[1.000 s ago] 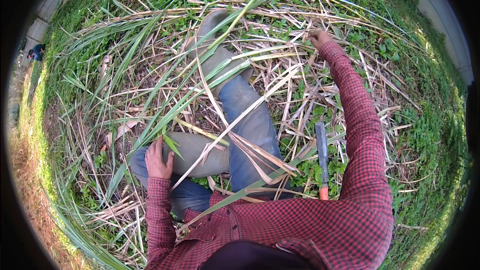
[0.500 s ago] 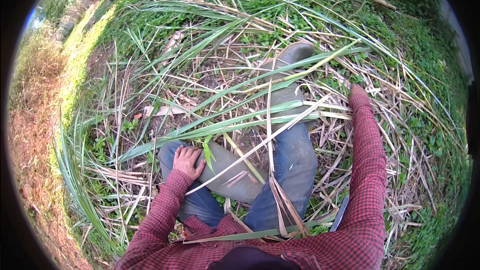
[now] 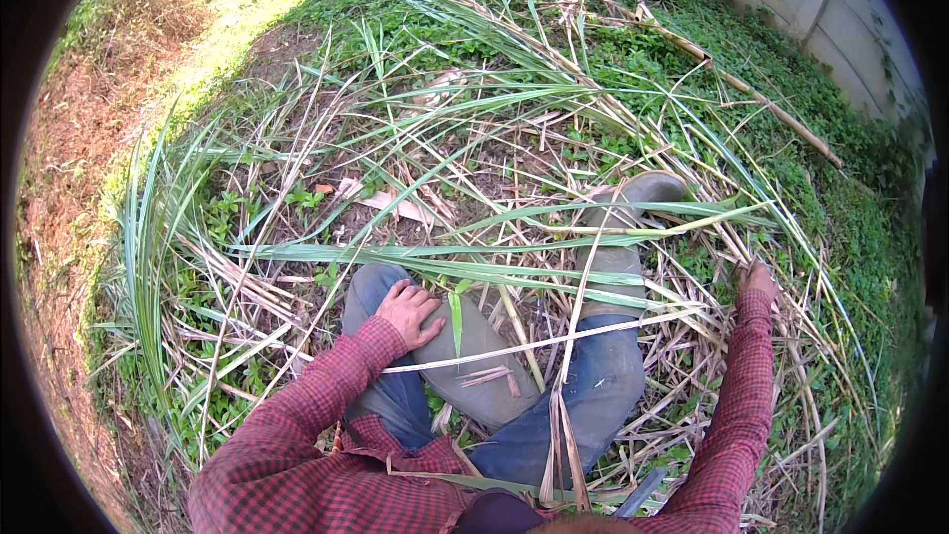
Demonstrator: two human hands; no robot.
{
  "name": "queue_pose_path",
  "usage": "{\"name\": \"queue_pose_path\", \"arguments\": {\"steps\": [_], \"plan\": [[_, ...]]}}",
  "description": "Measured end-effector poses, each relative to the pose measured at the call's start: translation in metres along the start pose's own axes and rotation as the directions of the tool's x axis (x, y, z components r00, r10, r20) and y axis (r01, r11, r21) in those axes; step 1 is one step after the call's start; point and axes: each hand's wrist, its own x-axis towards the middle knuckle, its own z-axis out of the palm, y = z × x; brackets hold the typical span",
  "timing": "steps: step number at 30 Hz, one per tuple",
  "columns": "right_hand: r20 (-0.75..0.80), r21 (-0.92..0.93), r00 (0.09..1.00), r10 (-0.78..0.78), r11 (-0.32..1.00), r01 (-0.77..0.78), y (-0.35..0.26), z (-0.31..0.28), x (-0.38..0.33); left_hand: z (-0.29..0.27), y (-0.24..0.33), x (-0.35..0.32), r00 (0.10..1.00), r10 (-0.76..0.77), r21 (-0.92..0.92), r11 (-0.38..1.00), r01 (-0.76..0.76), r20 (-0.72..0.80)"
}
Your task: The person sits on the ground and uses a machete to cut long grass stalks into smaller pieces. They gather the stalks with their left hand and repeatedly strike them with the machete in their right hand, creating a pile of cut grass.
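Since half a second ago the view has swung right and a concrete wall (image 3: 820, 10) now shows at the upper right; the right hand (image 3: 759, 280) has dropped lower and further right into the cut stalks, while the left hand (image 3: 408, 310) sits on the bent knee as before. Person is seated on the ground, two legs in blue jeans (image 3: 603, 386), two grey-green rubber boots: one boot (image 3: 474, 361) folded under across the lap, the other boot (image 3: 633, 208) stretched out ahead with toe toward the wall. Left hand is flat, fingers spread and relaxed, resting on the knee at the top of the folded boot, holding nothing. Right hand is at the end of the outstretched red plaid sleeve (image 3: 736, 405), down among the dry straw; only its back shows, so can't tell whether it's closed on a stalk or just pressing on the pile. Long green leaf blades (image 3: 465, 267) lie across both legs, too many to count, mixed with pale dry stalks. One thick brown cane stalk (image 3: 751, 99) lies alone at upper right, near the wall. One dark tool handle (image 3: 641, 494) pokes in at the bottom edge beside the right hip, touched by neither hand.
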Motion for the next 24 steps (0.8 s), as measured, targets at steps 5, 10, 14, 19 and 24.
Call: {"name": "queue_pose_path", "arguments": {"steps": [5,10,14,19,24], "plan": [[-0.14,0.022,0.964,-0.225,0.973,0.23,-0.024,-0.124,-0.037,-0.002,-0.004,-0.013,0.999,-0.024,0.01,1.0,0.023,0.032],[-0.234,0.047,0.943,-0.238,0.966,0.255,0.007,-0.185,-0.093,-0.01,-0.002,0.017,0.985,-0.135,-0.4,0.913,0.083,-0.104],[-0.191,0.176,0.948,-0.256,0.941,0.289,0.037,-0.177,-0.135,-0.013,0.028,0.09,0.968,-0.247,-0.952,0.303,0.037,-0.041],[-0.267,0.075,0.887,-0.376,0.91,0.408,0.017,-0.166,-0.195,-0.024,0.018,0.201,0.889,-0.313,-0.858,-0.492,0.148,0.333],[-0.276,0.121,0.89,-0.364,0.905,0.408,0.05,-0.154,-0.3,-0.034,0.082,0.238,0.8,-0.379,-0.769,-0.621,0.153,0.465]]}}
